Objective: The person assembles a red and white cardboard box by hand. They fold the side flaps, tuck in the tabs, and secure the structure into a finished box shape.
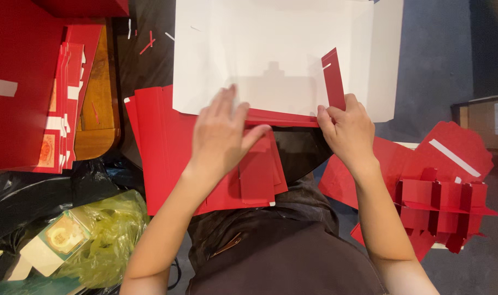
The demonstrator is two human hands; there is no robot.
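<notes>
Two hands work the white box sheet on your lap: your left hand presses it flat, open-palmed; your right hand pinches the red flap. Keep the flap upright along its crease.

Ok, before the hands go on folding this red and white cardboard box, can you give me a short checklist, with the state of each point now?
1. Left hand lies flat on the white panel, pressing it down: ok.
2. Right hand pinches the base of the red flap: ok.
3. Red flap stands upright from the panel: ok.
4. The flap's slit near its top is free, nothing inserted: ok.
5. Spare red sheets lie under the panel within reach: ok.
6. Whether the panel's far edge is folded square: cannot tell, it leaves the picture.
</notes>
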